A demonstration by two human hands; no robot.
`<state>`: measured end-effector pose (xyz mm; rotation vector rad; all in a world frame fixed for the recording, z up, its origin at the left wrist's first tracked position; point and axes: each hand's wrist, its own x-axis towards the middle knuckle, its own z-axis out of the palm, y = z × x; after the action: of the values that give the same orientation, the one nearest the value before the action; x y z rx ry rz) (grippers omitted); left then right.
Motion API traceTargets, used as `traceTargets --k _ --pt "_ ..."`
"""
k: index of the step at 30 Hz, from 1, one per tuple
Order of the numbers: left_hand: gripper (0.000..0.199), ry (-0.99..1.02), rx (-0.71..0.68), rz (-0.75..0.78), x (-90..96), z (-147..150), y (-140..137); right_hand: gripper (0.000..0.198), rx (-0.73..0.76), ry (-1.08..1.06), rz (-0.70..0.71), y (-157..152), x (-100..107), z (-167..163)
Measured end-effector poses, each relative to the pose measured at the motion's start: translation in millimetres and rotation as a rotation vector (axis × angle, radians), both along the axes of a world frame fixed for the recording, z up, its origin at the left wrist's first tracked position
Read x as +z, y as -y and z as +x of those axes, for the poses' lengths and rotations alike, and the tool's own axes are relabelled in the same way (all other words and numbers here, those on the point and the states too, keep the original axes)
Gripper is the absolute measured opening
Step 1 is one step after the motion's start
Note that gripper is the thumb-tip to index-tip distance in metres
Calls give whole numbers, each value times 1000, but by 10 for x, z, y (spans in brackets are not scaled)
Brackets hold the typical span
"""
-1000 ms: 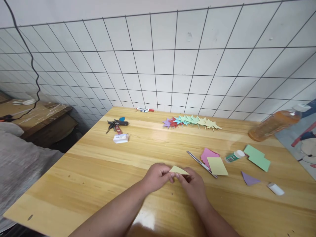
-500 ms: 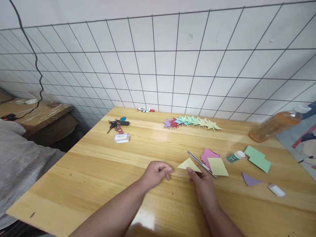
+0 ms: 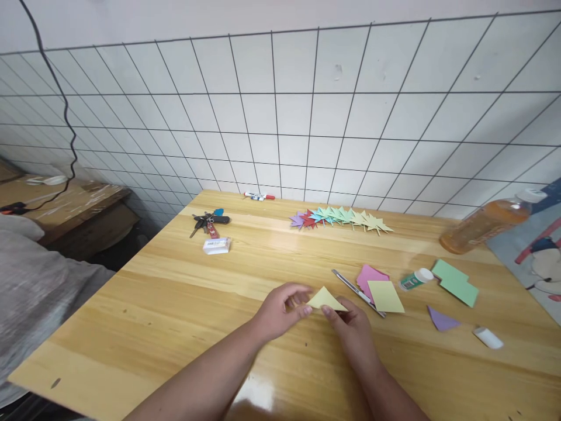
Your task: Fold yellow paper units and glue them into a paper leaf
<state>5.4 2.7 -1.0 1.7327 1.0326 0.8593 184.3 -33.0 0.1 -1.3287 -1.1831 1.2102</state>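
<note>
A pale yellow paper triangle [image 3: 325, 298], folded from a sheet, is held up just above the wooden table. My right hand [image 3: 353, 330] pinches its lower edge and right side, thumb in front and fingers behind. At the left corner, my left hand [image 3: 280, 313] has its thumb against the paper with the fingers curled behind. A utility knife [image 3: 357, 292] lies slantwise beyond my right hand. Beside it are a yellow square sheet [image 3: 385, 296] and pink paper [image 3: 370, 275] partly under that sheet.
A row of folded coloured paper leaves [image 3: 342, 216] lies near the wall. On the right are a glue stick [image 3: 416, 279], green sheets [image 3: 458, 283], a purple triangle [image 3: 442, 318], a white cylinder [image 3: 488, 337] and a bottle [image 3: 486, 222]. Keys [image 3: 205, 222], a small box [image 3: 217, 245] and markers [image 3: 259, 196] lie left.
My right hand has moved left with the yellow triangle. The left hand has come to the triangle's left corner, its thumb now touching it.
</note>
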Motion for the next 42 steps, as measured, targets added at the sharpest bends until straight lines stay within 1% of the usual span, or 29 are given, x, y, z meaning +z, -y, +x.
traceTargets --k 1,2,5,10,13,16,19,21,24,25,29,33,35,38,40,42 --pt "27 -18 -16 10 -3 3 -3 25 4 13 5 1 6 -2" --pt "24 -38 -23 15 -8 7 -5 26 4 29 10 3 14 -7" --pt "24 -98 34 31 -11 23 -2 26 -6 39 13 5 35 -26" --pt "19 -213 100 138 23 26 7 31 -79 40 28 6 22 -10" --pt "19 -209 118 109 27 -1 -25 31 -107 15 9 -3 7 15" --pt "23 -149 97 90 39 -19 -68 29 -134 -13 -12 -27 12 23" --pt "36 -78 52 108 61 -23 -87 29 -140 -30 -15 -51 23 19" --pt "46 -84 -7 124 58 -24 -81 30 -107 -19 -10 -56 18 14" --pt "47 -115 -75 162 25 -31 -64 30 -71 26 35 -48 -7 4" --pt "47 -118 -108 156 16 -35 -58 29 -63 42 51 -45 -17 1" --pt "51 -102 -141 103 32 -51 -37 27 -47 74 94 -37 -41 -6" --pt "50 9 -182 -12 72 -66 -21 27 -52 34 123 -21 -44 -16" --pt "49 6 -205 -11 70 -69 -18 25 -38 13 135 -9 -38 -24" --pt "45 -52 -204 24 54 -67 -12 23 -18 2 162 7 -22 -38" --pt "47 -16 -199 -21 52 -64 -3 23 -40 -1 173 11 -19 -43" --pt "50 59 -188 -85 57 -59 10 24 -86 -19 154 7 -31 -43"
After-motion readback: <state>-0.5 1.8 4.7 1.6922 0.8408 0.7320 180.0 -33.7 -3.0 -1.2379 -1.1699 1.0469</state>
